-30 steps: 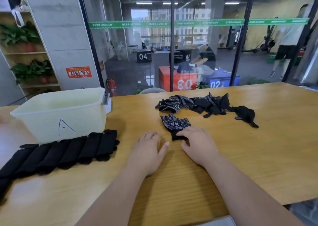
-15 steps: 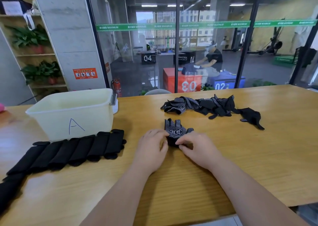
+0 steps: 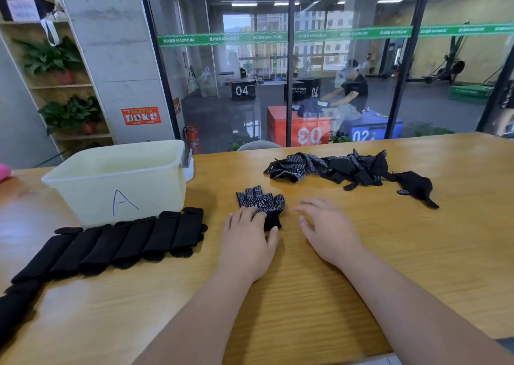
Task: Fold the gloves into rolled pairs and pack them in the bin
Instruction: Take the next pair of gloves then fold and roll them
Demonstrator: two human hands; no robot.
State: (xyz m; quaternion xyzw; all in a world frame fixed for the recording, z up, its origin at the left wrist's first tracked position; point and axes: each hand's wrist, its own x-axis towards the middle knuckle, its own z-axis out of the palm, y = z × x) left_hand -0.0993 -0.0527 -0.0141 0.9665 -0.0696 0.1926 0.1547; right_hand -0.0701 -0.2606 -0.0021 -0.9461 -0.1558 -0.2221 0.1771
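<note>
A black dotted glove (image 3: 261,203) lies flat on the wooden table (image 3: 306,295), fingers pointing away from me. My left hand (image 3: 247,239) rests flat on its cuff end, fingers straight. Just right of the glove, my right hand (image 3: 325,231) hovers open and touches nothing. A heap of several black gloves (image 3: 342,167) lies farther back on the right. The pale plastic bin (image 3: 116,181) marked "A" stands at the left; its inside is hidden from me.
A row of several black rolled pieces (image 3: 111,245) runs along the table in front of the bin toward the left edge. A glass wall stands behind the table. Something pink (image 3: 4,171) shows at the far left edge.
The glove has been turned and spread flat with its fingers away from me. My right hand has let go and moved off to the right; my left hand now lies on the cuff.
</note>
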